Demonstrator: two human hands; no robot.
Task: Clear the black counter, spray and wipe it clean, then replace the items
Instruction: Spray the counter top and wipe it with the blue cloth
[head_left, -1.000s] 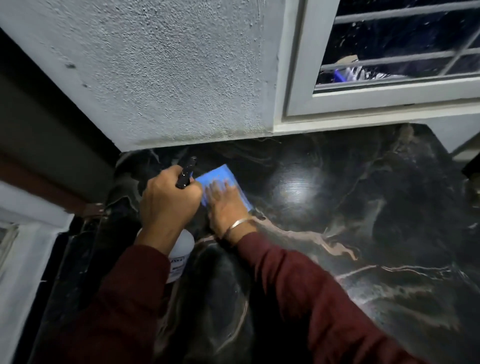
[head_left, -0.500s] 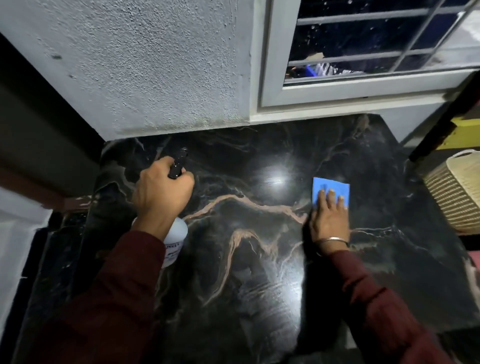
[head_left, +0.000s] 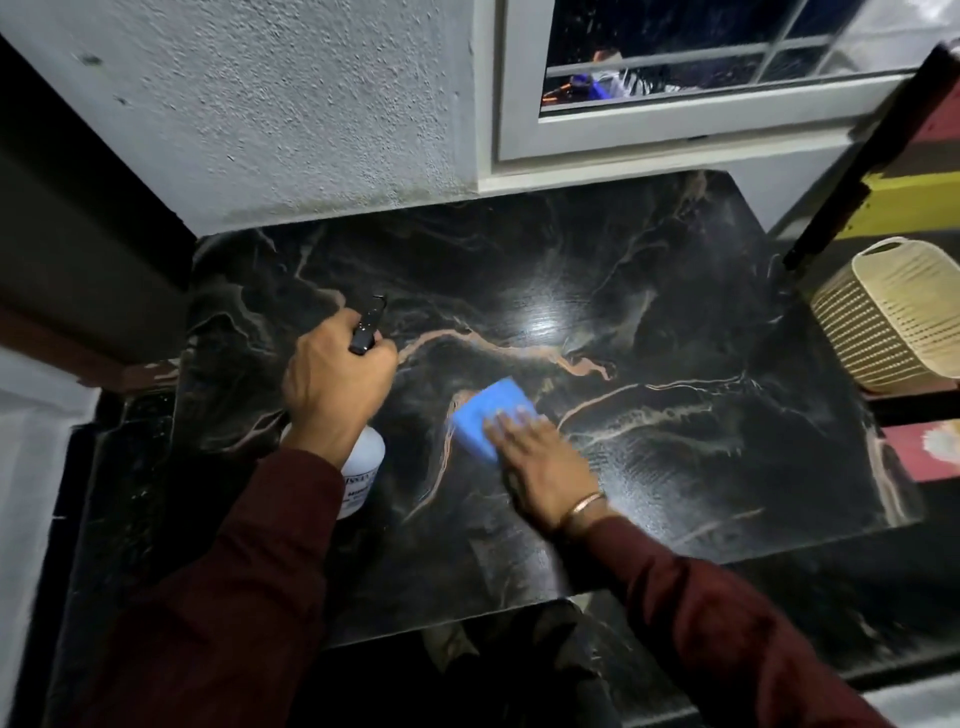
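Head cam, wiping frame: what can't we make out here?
- White spray bottle label: too small and partly behind the left hand and sleeve.
- Black trigger nozzle: mostly wrapped by that hand.
- Blue wiping cloth: near part under the right hand, motion-blurred.
- Cream woven basket: cut off by the right edge, contents unseen.
- Black marble counter: wetness unclear under glare.

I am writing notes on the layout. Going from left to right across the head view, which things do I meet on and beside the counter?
Left hand gripping the spray bottle → blue cloth → right hand pressing it → bare black counter → cream woven basket.
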